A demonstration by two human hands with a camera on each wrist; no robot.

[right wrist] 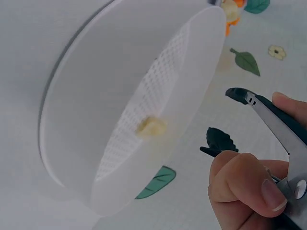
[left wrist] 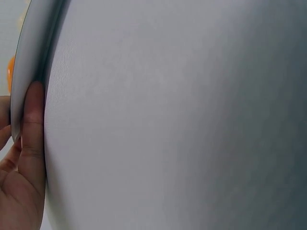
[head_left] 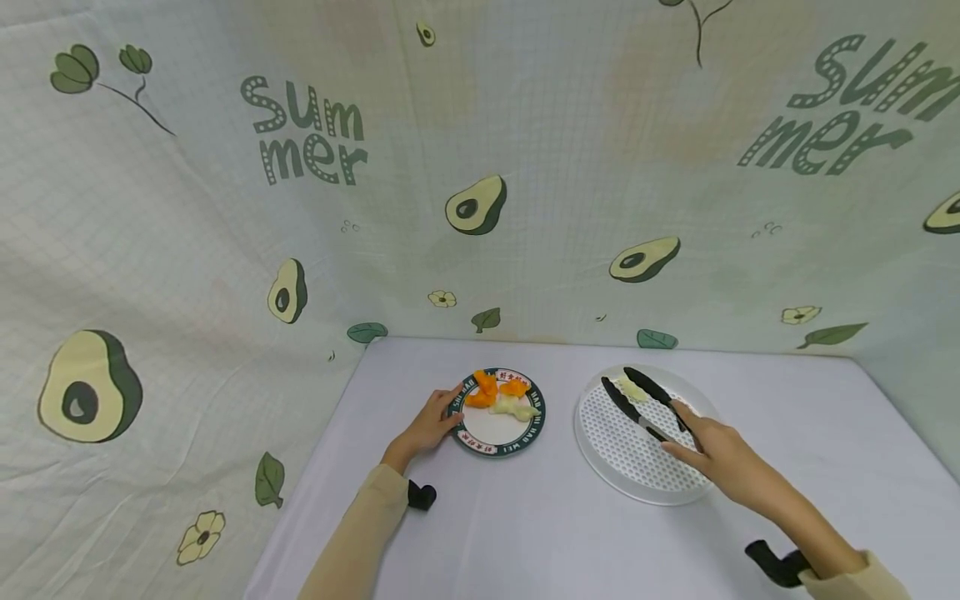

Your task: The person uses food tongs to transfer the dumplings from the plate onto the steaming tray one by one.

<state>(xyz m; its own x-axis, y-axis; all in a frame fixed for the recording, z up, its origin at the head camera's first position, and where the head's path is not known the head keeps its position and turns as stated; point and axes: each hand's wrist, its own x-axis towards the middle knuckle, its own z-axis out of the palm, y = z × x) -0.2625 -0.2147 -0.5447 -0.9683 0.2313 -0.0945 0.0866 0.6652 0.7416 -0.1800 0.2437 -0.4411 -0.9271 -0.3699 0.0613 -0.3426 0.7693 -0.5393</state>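
Observation:
At the left, my left hand point(head_left: 431, 423) pinches the rim of a round plate point(head_left: 495, 437) with a dark green lettered border. In the left wrist view, fingers point(left wrist: 32, 124) reach under the plate's edge. Orange pieces point(head_left: 486, 387) and a pale yellow piece point(head_left: 514, 407) lie on the plate. My right hand point(head_left: 720, 454) grips a pair of tongs point(head_left: 648, 427) with metal arms and black tips. Spread apart, the tongs' tips hover over a white perforated basket point(head_left: 615, 454). One pale yellow piece point(right wrist: 152, 126) rests on the basket's holed floor, with nothing pinched by the tips.
A white tablecloth point(head_left: 510, 525) covers the table under the plate and basket. Behind the table hangs a pale cloth point(head_left: 555, 275) printed with avocados, leaves and lettering. Black straps point(head_left: 422, 496) show at both wrists.

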